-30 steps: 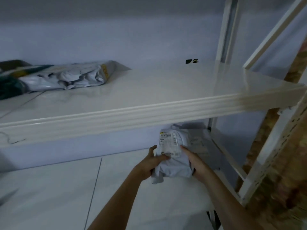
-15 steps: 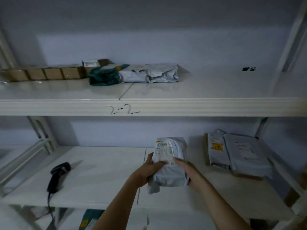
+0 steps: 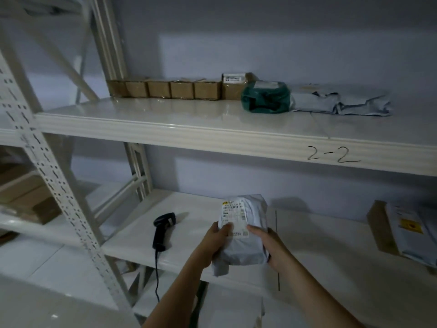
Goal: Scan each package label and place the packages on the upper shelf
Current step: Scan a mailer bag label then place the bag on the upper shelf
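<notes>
Above the lower shelf, grey package gripped between left hand and right hand, fingers clamped on its sides. Scanner lying toward left edge; boxes, green parcel along upper shelf back edge.

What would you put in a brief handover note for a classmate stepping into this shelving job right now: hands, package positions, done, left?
Left hand and right hand both grip one grey package, label up, over the lower shelf.
Scanner lies untouched on that shelf, left of the hands.
Done: small boxes, a green parcel and a grey mailer sit on the upper shelf.
Left: scan and shelve the held package, then the packages at lower right.
</notes>
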### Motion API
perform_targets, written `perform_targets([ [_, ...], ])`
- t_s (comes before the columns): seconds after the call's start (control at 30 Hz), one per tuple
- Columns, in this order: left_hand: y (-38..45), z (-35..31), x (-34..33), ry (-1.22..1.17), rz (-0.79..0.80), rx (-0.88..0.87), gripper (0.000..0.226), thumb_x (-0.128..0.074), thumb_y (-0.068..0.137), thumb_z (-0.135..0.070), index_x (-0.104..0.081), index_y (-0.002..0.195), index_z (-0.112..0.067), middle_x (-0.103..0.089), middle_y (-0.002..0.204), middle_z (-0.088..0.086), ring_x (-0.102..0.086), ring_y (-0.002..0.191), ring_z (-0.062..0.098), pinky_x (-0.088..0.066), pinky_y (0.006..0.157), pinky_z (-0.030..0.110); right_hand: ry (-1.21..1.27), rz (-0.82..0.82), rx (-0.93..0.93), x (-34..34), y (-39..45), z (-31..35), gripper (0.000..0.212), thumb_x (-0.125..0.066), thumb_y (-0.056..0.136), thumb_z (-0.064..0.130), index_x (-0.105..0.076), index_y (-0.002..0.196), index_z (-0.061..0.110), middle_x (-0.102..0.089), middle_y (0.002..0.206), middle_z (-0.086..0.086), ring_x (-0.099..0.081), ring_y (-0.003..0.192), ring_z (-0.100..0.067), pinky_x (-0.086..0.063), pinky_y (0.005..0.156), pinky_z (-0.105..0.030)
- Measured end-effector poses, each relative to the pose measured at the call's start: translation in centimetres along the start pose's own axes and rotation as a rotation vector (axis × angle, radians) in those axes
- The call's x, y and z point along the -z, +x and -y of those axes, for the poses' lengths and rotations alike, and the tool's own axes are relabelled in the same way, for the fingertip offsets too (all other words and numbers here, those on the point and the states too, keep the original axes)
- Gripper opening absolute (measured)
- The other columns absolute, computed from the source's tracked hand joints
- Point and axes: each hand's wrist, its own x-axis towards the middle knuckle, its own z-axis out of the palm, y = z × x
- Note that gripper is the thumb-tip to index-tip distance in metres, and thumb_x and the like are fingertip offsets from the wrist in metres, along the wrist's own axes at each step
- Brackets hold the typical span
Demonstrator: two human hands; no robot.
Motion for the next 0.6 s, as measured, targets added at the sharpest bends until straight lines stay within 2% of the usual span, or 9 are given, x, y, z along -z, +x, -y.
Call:
perform_targets([
  [0.07,1.5,0.2,2.4,0.062,-0.070,0.025,0.034,-0.052,0.098,-0.038,-0.056,0.123,-0.015,-0.067,0.115,0.010,-0.067,0.102,0.026,-0.056,0.092,0.041,-0.010,0.010,-0.004,-2.1,1.8,-0.3,0.063,-0.085,0.069,0.034,-0.066,0.125,0.011,-0.076,0.109,-0.015,-0.073,0.100,-0.037,-0.056,0.092,-0.058],
  [0.17,3.9,0.6,5.7,0.051,-0.115,0.064,0.035,-0.052,0.097,-0.040,-0.057,0.124,-0.018,-0.067,0.114,0.007,-0.066,0.100,0.023,-0.056,0.085,0.035,-0.032,0.037,-0.025,-5.0,5.0,-0.7,0.073,-0.086,0.060,0.039,-0.065,0.124,0.011,-0.076,0.109,-0.015,-0.073,0.100,-0.037,-0.056,0.092,-0.058],
  [0.23,5.7,0.7,7.8,0.056,-0.139,0.089,0.034,-0.050,0.098,-0.042,-0.059,0.122,-0.019,-0.067,0.110,0.005,-0.065,0.098,0.021,-0.054,0.079,0.034,-0.051,0.050,-0.032,-6.5,7.3,-0.9,0.073,-0.086,0.064,0.037,-0.063,0.127,0.010,-0.075,0.111,-0.016,-0.073,0.100,-0.037,-0.056,0.092,-0.057],
  [0.3,7.5,0.9,10.0,0.062,-0.214,0.128,0.030,-0.047,0.099,-0.039,-0.060,0.118,-0.018,-0.065,0.108,0.007,-0.061,0.096,0.022,-0.052,0.082,0.036,-0.070,0.037,-0.038,-7.7,9.8,-1.2,0.070,-0.085,0.071,0.032,-0.059,0.131,0.008,-0.072,0.115,-0.018,-0.071,0.101,-0.037,-0.056,0.092,-0.056],
  [0.4,9.8,1.4,13.7,0.270,-0.446,0.151,0.030,-0.052,0.097,-0.026,-0.062,0.121,-0.010,-0.064,0.113,0.016,-0.060,0.094,0.029,-0.047,0.081,0.032,-0.087,0.032,-0.064,-9.3,12.8,-1.4,0.071,-0.083,0.074,0.027,-0.054,0.135,0.006,-0.068,0.120,-0.020,-0.069,0.105,-0.038,-0.056,0.094,-0.056],
  [0.47,11.0,1.9,16.2,0.461,-0.574,0.194,0.038,-0.059,0.093,-0.029,-0.060,0.127,-0.011,-0.066,0.118,0.017,-0.061,0.106,0.034,-0.050,0.088,0.034,-0.075,0.019,-0.077,-10.2,14.4,-1.5,0.069,-0.082,0.077,0.024,-0.052,0.136,0.005,-0.068,0.121,-0.020,-0.069,0.104,-0.038,-0.056,0.092,-0.056],
  [0.6,13.3,2.8,19.6,0.439,-0.599,0.421,0.068,-0.066,0.085,-0.045,-0.043,0.135,-0.006,-0.053,0.131,0.021,-0.051,0.121,0.039,-0.046,0.097,0.043,-0.112,0.032,-0.098,-11.5,17.0,-1.4,0.052,-0.076,0.083,0.019,-0.059,0.130,0.004,-0.072,0.113,-0.019,-0.071,0.100,-0.036,-0.057,0.092,-0.055],
])
